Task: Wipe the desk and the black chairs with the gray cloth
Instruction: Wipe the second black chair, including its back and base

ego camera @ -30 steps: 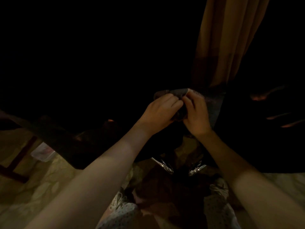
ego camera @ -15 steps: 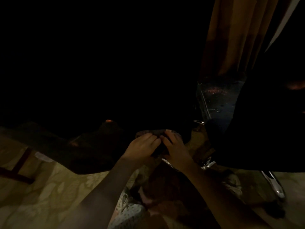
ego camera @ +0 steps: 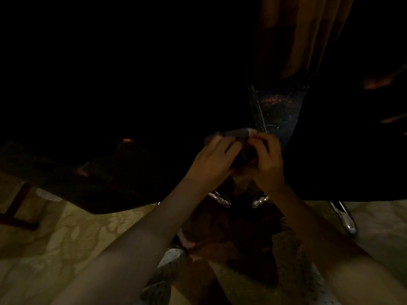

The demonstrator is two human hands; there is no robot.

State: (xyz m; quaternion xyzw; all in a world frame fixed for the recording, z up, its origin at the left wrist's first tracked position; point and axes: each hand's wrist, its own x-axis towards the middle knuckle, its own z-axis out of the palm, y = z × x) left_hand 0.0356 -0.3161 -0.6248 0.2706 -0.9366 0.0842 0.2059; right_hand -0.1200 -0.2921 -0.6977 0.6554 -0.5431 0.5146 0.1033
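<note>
Left hand (ego camera: 212, 160) and right hand (ego camera: 267, 164) meet at centre frame, each with fingers curled round the cloth (ego camera: 239, 134), which is bunched between them and shows mostly above the fingertips. My reading is that the cloth is being gathered or refolded before a wipe. To do it well, flatten it into a firm pad with a fresh face outward and keep both edges pinched so no corner trails. The light is too dim to judge which face is clean. The chair (ego camera: 343, 164) fills the right of the frame just beside the right hand, with a chrome leg (ego camera: 343, 219) below. Both forearms rise from the lower edge and converge, with the backs of the hands toward the camera.
</note>
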